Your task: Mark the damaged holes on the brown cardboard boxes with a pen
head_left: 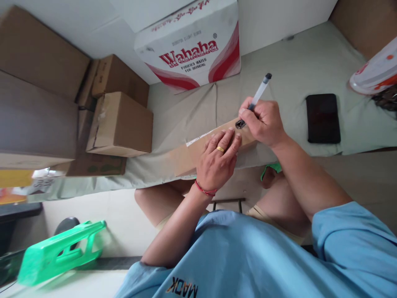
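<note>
A long brown cardboard box [186, 159] lies at a slant on the cloth-covered table, close to its front edge. Flat on top of it rests my left hand [218, 155], fingers stretched out and a ring on one of them. My right hand [262, 122] grips a pen [259, 92] with a clear barrel and a dark end pointing up. The pen's lower tip is hidden by my fingers. Beside those fingers, a black scribbled mark [240, 123] shows on the cardboard. A white strip [198, 138] runs along the box's far edge.
Several brown cartons [124, 124] are stacked at the left. A white and red Wahaha water carton [192, 49] stands at the back. A black phone-like slab [323, 118] lies at the right, near a white and orange container [376, 68]. A green plastic stool [58, 252] is at lower left.
</note>
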`<state>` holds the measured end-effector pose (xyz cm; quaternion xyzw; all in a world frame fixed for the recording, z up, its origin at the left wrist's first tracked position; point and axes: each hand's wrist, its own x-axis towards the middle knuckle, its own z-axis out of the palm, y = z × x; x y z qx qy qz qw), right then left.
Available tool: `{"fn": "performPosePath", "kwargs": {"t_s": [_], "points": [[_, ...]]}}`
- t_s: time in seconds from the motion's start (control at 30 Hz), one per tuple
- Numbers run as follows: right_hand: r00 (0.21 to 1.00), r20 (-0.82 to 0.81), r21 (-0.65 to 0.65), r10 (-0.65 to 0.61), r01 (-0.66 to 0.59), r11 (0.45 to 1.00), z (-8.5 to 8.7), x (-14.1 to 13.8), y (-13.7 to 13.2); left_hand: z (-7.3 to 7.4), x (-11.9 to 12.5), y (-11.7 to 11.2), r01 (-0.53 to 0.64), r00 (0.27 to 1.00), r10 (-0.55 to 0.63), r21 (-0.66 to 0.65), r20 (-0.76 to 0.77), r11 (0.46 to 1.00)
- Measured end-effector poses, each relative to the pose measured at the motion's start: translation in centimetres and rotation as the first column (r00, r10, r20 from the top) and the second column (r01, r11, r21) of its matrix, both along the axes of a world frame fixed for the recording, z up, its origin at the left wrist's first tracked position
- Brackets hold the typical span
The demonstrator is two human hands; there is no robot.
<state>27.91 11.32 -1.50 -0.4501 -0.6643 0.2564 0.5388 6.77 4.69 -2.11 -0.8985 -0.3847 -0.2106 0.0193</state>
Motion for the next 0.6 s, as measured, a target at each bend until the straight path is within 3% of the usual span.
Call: {"fn": "performPosePath", "kwargs": {"t_s": [0.33, 0.6], "points": [[1.000, -0.003, -0.008, 0.020, -0.020, 1.000, 0.03, 0.30, -0.05, -0.01, -0.08, 0.00, -0.002, 1.000, 0.002, -0.028, 0.002, 1.000], [0.999, -0.010, 0.018, -0.035, 0.035, 0.999, -0.07, 0.67, 0.20, 0.06, 0.19, -0.01, -0.006, 1.000, 0.007, 0.071, -0.007, 0.997]]}}
